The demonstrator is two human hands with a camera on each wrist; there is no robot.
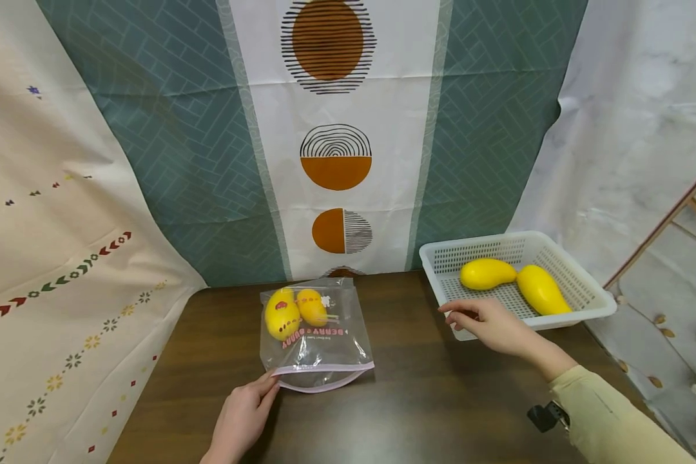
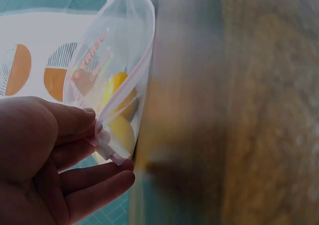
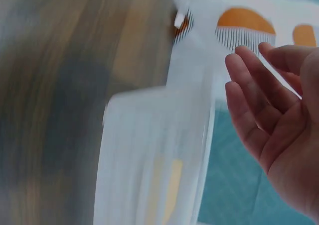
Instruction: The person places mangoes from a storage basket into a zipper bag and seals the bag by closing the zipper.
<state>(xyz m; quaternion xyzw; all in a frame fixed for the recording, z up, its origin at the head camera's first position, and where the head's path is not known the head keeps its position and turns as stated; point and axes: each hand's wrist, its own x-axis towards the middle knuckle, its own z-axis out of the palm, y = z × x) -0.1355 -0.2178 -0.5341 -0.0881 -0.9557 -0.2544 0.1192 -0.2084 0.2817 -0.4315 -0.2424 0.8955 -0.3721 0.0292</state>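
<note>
Nearest, the left hand [image 1: 240, 415] pinches the open pink edge of a clear bag [image 1: 316, 335] lying on the dark desk [image 1: 429, 399]. Two yellow fruits [image 1: 294, 311] sit inside it. Farther right, the right hand [image 1: 490, 324], fingers loose and holding nothing, hovers by a white basket [image 1: 594, 293] with two more yellow fruits [image 1: 513, 280].

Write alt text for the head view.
A left hand holds the open mouth of a clear plastic zip bag containing two yellow toy mangoes, while the empty right hand hovers beside a white plastic basket holding two more.
</note>
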